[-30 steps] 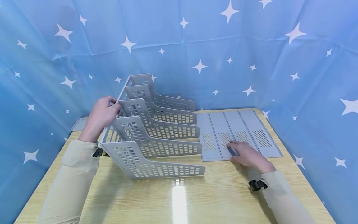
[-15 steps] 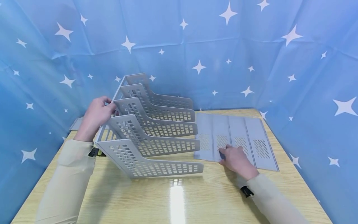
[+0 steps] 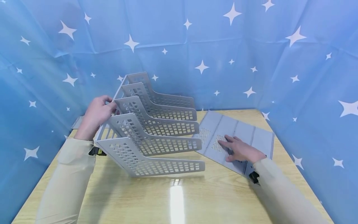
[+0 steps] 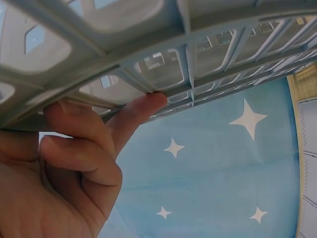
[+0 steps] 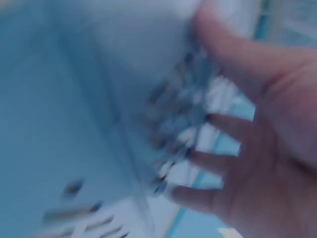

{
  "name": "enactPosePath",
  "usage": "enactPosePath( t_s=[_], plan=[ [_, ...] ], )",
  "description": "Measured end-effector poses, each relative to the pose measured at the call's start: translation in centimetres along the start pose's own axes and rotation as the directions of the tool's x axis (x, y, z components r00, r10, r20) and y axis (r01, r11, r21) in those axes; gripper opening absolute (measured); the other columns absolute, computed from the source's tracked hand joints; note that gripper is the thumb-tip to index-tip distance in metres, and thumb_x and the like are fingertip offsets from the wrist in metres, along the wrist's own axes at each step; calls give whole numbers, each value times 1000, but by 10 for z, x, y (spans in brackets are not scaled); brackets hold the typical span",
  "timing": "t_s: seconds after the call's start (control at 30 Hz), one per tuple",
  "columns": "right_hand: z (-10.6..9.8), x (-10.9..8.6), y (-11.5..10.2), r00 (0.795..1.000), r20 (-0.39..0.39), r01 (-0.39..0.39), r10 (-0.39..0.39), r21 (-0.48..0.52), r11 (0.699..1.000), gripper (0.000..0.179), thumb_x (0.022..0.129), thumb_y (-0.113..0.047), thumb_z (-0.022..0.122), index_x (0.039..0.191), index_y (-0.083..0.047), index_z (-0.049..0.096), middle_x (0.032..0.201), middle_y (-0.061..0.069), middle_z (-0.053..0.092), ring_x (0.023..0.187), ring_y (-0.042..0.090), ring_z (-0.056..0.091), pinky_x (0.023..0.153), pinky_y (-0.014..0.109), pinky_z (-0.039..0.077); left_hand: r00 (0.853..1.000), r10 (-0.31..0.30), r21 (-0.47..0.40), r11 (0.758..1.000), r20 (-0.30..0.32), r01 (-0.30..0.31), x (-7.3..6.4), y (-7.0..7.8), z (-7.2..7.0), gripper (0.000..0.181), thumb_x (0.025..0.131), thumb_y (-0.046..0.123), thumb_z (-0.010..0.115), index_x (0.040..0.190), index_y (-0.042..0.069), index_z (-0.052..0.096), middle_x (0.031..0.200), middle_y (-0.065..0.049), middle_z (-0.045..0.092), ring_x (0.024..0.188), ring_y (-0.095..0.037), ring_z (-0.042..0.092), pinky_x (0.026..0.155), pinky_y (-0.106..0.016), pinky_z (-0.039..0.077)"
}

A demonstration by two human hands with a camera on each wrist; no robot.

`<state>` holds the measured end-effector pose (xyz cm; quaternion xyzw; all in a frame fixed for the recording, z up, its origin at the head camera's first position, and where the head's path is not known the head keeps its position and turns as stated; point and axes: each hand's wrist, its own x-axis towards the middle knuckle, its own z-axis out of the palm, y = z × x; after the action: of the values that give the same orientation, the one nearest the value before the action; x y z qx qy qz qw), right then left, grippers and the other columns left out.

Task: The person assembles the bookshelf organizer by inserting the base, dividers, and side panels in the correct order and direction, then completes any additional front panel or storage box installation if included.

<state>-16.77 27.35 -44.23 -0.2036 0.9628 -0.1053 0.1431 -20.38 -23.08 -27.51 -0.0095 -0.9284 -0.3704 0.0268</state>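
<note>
A grey plastic file rack point(image 3: 167, 166) with several perforated dividers stands on the left half of the table. My left hand point(image 3: 98, 115) grips the slatted back of this rack at its upper edge. Close up in the left wrist view, the fingers point(image 4: 81, 153) are bent against the frame's bars. To the right lies a flat grey folding panel point(image 3: 237, 127), turned at an angle, with seams and slotted patches. Spread over that panel is my right hand point(image 3: 241, 151), its fingertips touching the slots. The right wrist view is blurred, but the fingers look extended against the panel.
Another flat grey piece point(image 3: 76, 122) lies behind my left forearm, mostly covered by it. A light wooden table point(image 3: 218, 199) carries everything. Blue curtains with white stars point(image 3: 179, 62) close in the back and both sides.
The grey panel has turned clockwise under my right hand, its right side coming toward me. The right fingers have spread. My left hand and the rack shifted slightly left, then stayed.
</note>
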Motion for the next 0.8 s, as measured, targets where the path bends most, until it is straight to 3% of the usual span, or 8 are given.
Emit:
enactPosePath(
  t_s=[0.1, 0.2, 0.33, 0.47, 0.53, 0.63, 0.7, 0.8],
  plan=[
    [8, -5, 5, 1000, 18, -17, 17, 2, 1000, 80, 93, -33, 77, 158, -3, 39, 160, 39, 24, 138, 69, 26, 104, 68, 43, 1000, -5, -6, 1000, 20, 6, 0, -1, 1, 35, 104, 19, 37, 124, -1, 57, 114, -25, 70, 59, -21, 42, 62, -39, 38],
    [13, -4, -4, 997, -27, -74, 72, -103, 992, 80, 94, -42, 73, 154, 1, 43, 151, 45, 34, 122, 71, 44, 93, 66, 50, 1000, 6, 2, 1000, 26, -6, 0, -2, 0, 35, 105, 21, 36, 123, 0, 58, 115, -24, 69, 65, -21, 45, 65, -39, 38],
    [21, 10, -25, 982, -117, -176, 150, -263, 949, 79, 97, -52, 66, 146, 8, 50, 128, 49, 52, 90, 59, 63, 74, 58, 57, 999, 21, 6, 1000, 30, -22, 1, -3, -2, 34, 107, 23, 37, 120, 1, 59, 112, -23, 70, 72, -24, 48, 69, -39, 38],
    [26, 29, -43, 953, -160, -297, 258, -308, 904, 84, 101, -59, 55, 141, 14, 51, 103, 46, 63, 77, 50, 68, 57, 51, 59, 998, 35, 5, 999, 52, -35, 1, -1, -2, 33, 108, 23, 38, 120, 1, 59, 107, -20, 72, 74, -25, 49, 70, -39, 38],
    [25, 39, -50, 938, -168, -341, 304, -285, 896, 81, 103, -60, 52, 127, 17, 61, 88, 40, 65, 73, 50, 69, 54, 53, 59, 998, 38, 5, 999, 59, -38, 2, -1, -2, 32, 108, 23, 38, 119, 1, 59, 106, -18, 73, 70, -23, 48, 68, -38, 38],
    [23, 51, -54, 937, -215, -329, 275, -280, 902, 73, 104, -58, 51, 80, 8, 69, 56, 23, 58, 54, 44, 66, 49, 55, 57, 997, 46, 7, 999, 60, -46, 2, -1, -3, 32, 107, 23, 39, 119, 2, 60, 104, -17, 73, 66, -21, 45, 65, -38, 37],
    [20, 55, -54, 941, -257, -295, 221, -298, 908, 71, 104, -55, 54, 53, -4, 52, 45, 9, 42, 42, 30, 57, 44, 47, 55, 997, 47, 6, 999, 61, -47, 2, -1, -4, 32, 107, 23, 39, 118, 3, 60, 105, -17, 72, 64, -22, 44, 64, -38, 37],
    [15, 60, -50, 941, -291, -262, 171, -313, 913, 69, 104, -47, 59, 49, -14, 34, 44, -2, 26, 38, 14, 38, 40, 34, 45, 996, 56, 19, 998, 67, -58, 2, 1, -3, 31, 107, 23, 40, 118, 2, 61, 104, -18, 73, 71, -23, 48, 67, -38, 37]
  ],
)
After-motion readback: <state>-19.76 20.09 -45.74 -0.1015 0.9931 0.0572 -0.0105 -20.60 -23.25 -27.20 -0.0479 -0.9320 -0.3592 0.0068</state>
